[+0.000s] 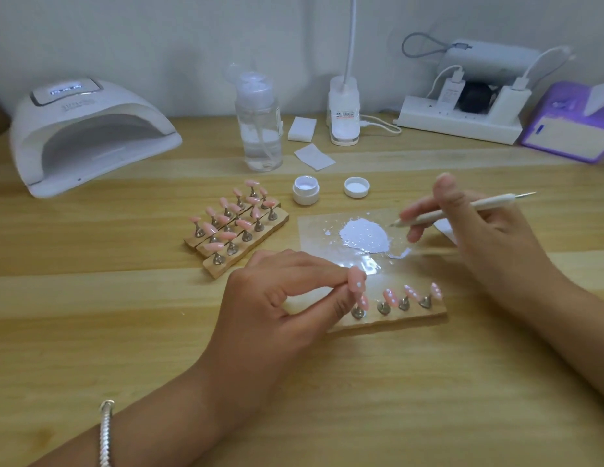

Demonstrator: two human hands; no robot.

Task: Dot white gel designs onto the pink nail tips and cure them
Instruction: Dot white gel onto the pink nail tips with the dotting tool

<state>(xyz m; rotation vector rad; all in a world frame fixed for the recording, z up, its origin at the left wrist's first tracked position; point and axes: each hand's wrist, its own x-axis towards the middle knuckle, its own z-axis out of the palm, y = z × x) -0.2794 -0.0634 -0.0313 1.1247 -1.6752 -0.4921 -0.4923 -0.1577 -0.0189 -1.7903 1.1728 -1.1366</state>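
Dotting step: the left hand (287,298) holds a dotted pink oval nail tip (357,281) pinched in its grip, just above the pale wooden holder strip (395,320). The right hand (479,224) has its grip clamped on a slim white dotting pen (489,202) beyond the strip. Likely next: reload from the white gel puddle (363,235).

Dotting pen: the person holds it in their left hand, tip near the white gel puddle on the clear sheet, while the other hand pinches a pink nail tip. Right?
Not quite. The head view shows the dotting pen in the right hand, not the left. Its tip is near the white gel puddle on the clear sheet, and the left hand pinches the pink nail tip.
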